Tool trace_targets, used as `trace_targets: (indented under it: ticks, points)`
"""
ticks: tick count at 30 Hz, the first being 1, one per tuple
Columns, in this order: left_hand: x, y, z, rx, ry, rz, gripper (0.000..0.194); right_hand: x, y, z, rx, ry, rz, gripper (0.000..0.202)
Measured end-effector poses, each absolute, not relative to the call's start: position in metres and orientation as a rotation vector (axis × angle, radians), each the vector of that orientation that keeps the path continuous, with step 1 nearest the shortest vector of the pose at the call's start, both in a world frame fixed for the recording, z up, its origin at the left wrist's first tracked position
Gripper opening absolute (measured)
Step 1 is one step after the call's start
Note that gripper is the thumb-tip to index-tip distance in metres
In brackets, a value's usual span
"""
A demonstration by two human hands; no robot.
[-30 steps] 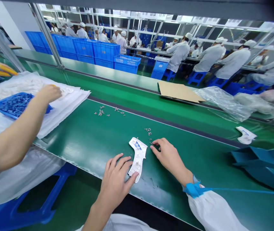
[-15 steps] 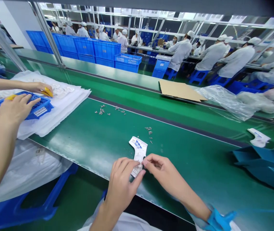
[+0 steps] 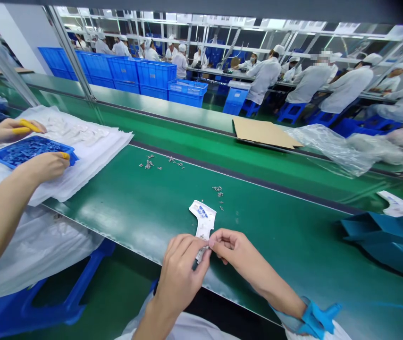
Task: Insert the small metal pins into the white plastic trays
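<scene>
A white curved plastic shell (image 3: pixel 205 218), with small blue pieces in its wide upper end, lies on the green belt in front of me. My left hand (image 3: pixel 183 264) closes its fingers and thumb around the narrow lower end, which they partly cover. At the same spot my right hand (image 3: pixel 235 248) pinches thumb and forefinger together against the shell's edge; whatever is between these fingertips is too small or hidden to name. Small metal screws (image 3: pixel 218 190) lie loose just beyond the shell, and further piles of small metal parts (image 3: pixel 148 164) lie farther left.
At left, a co-worker's hands (image 3: pixel 47 166) with yellow-covered fingers work at a blue tray (image 3: pixel 1 153) of blue pieces on white sheets (image 3: pixel 116 141). Teal bins (image 3: pixel 389 241) stand at right beside another white shell (image 3: pixel 396 205). Cardboard (image 3: pixel 263 132) lies beyond.
My hands stay at the shell with only slight finger shifts. The white shell at far right has slid further right. The co-worker's hands have moved apart, uncovering the tray's blue pieces.
</scene>
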State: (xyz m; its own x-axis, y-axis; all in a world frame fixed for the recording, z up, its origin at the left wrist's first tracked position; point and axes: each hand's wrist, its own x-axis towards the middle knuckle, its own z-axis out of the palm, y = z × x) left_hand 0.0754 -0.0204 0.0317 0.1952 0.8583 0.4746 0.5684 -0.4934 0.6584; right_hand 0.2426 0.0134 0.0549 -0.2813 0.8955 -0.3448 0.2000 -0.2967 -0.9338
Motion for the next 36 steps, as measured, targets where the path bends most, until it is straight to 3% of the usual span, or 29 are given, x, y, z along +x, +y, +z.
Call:
trace_targets:
  ticks: [7,15,36]
  points:
    - [0.054,-0.008,0.026,2.318,1.382,0.747,0.043,0.245,0.020,0.044,-1.515,-1.487,1.452,0.029]
    - [0.067,-0.010,0.030,2.293,1.443,0.542,0.032,0.243,0.013,0.031,-1.558,-1.559,1.360,0.029]
    - [0.079,-0.013,0.025,2.284,1.535,0.643,0.026,0.245,0.005,0.034,-1.722,-1.608,1.173,0.027]
